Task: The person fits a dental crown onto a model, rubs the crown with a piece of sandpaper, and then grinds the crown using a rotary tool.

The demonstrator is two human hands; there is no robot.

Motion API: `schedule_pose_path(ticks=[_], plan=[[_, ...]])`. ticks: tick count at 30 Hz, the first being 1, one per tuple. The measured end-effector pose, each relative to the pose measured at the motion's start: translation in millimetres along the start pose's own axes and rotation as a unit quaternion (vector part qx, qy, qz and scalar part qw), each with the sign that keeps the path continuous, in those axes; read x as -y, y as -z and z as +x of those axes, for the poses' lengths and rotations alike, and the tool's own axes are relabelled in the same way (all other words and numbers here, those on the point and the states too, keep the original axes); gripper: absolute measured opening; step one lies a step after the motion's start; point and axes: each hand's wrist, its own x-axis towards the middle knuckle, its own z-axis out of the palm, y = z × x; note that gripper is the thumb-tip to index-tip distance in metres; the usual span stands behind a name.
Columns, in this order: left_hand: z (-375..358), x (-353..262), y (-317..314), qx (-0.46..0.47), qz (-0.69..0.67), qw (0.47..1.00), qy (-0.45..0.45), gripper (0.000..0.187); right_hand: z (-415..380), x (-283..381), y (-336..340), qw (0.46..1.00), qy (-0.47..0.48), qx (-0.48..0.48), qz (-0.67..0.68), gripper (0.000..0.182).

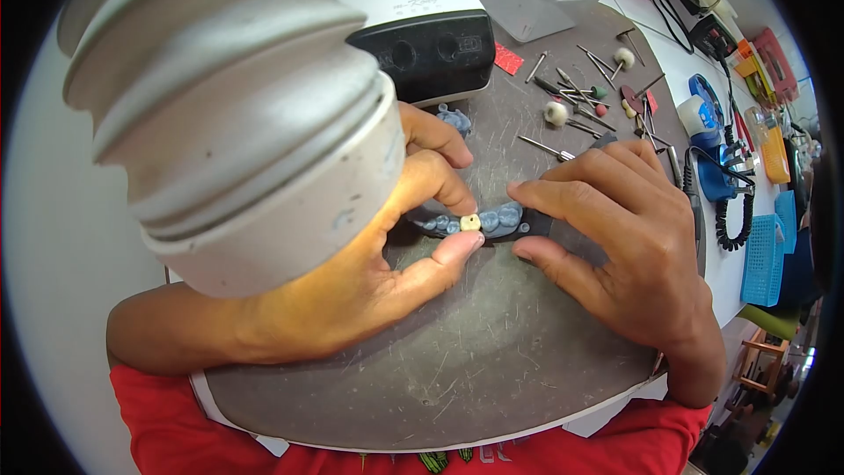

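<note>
On the worn grey bench lies a blue-grey dental model [503,218] with a row of teeth. Set in that row is a cream-yellow dental crown [471,222] with a small dark spot on top. My left hand [409,229] pinches the crown between thumb and index fingertip, its wrist partly hidden by the ribbed hose. From the other side, my right hand [620,237] has thumb and index finger at the near and far edges of the model's right end, the other fingers curled behind. A smaller blue-grey model piece [454,119] sits beyond my left hand.
A large ribbed grey hose [237,123] with a pale rim covers the upper left. Behind it stands a white-and-black box [431,48]. Several rotary burs and polishing tips [585,92] lie scattered at the back right. A blue basket [762,259] stands on the white side table.
</note>
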Motion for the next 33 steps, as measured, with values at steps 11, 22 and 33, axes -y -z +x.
schedule_pose_path(ticks=[11,22,33], plan=[[-0.5,0.4,-0.7,-0.016,-0.003,0.999,-0.041,0.018,1.4,1.0,-1.1,1.0,0.005,0.0,-0.002,0.04],[-6.0,0.0,-9.2,-0.03,-0.029,0.998,-0.036,0.029,3.3,0.9,-2.7,1.0,-0.003,0.017,0.014,0.038],[-2.9,8.6,-5.2,-0.029,-0.147,0.985,-0.086,0.037,-4.8,-21.8,21.5,0.998,-0.022,0.031,0.056,0.034]])
